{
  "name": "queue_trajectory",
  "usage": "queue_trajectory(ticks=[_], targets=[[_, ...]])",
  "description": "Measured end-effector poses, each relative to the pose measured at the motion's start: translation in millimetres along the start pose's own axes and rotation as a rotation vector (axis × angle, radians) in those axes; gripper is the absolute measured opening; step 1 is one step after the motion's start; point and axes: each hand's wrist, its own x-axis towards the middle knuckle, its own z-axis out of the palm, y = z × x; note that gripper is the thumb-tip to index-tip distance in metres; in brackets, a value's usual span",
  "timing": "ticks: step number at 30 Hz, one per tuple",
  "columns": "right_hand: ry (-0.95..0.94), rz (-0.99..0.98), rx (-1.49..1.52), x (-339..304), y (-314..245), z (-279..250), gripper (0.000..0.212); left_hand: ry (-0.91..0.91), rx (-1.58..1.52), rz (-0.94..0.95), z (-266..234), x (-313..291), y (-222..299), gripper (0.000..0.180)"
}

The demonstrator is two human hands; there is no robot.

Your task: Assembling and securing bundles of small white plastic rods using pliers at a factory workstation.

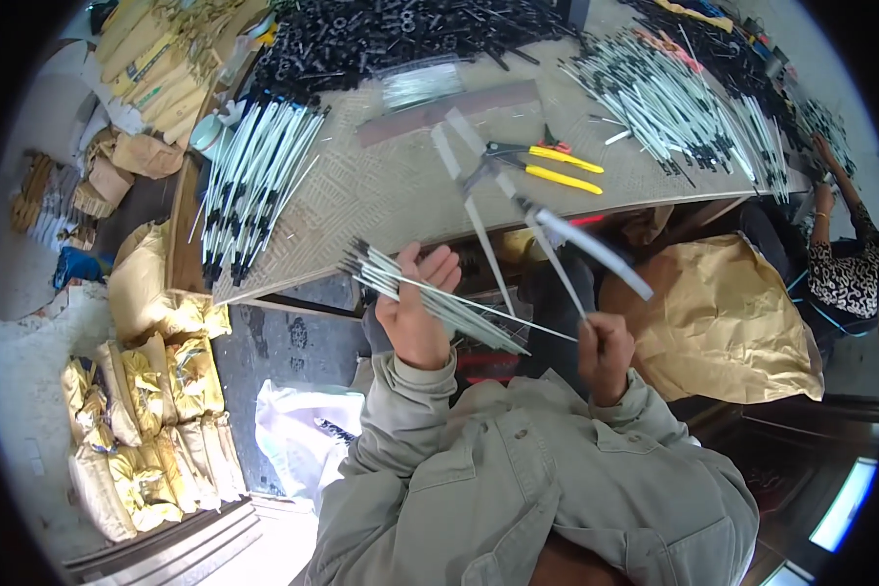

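Observation:
My left hand [422, 311] is at the table's front edge, palm up and fingers curled, with a bundle of thin pale rods [459, 317] lying across it. Black tips show at the bundle's upper left end. To its right, my right hand [606, 356] is closed on the lower end of a long thin pale rod [560, 269]. That rod slants up and left toward a black fitting with a blurred whitish strip [601, 256]. Another rod [486, 254] hangs over the edge between my hands. Yellow-handled pliers [562, 168] lie on the table beyond.
Pale rods with black ends form piles at the left [264, 176] and right [654, 103] of the table [361, 205]. Black parts [391, 34] are heaped at the back. A brown paper sack [718, 317] stands at right, near another person's arm [822, 200]. Wrapped packages [151, 439] sit lower left.

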Motion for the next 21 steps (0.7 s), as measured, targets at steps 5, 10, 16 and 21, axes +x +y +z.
queue_trajectory(ticks=[5,10,16,21], targets=[[-0.188,-0.260,-0.017,-8,4,2,0.013,-0.059,-0.055,0.035,13,10,12,0.037],[-0.276,-0.063,0.046,-12,5,0,0.012,-0.016,-0.122,0.033,31,6,10,0.037],[-0.583,-0.067,0.104,3,11,3,0.007,-0.052,0.039,0.162,20,9,0,0.027],[-0.489,0.003,0.203,108,60,-43,0.011,-0.365,-0.360,-0.047,11,-3,45,0.017]])
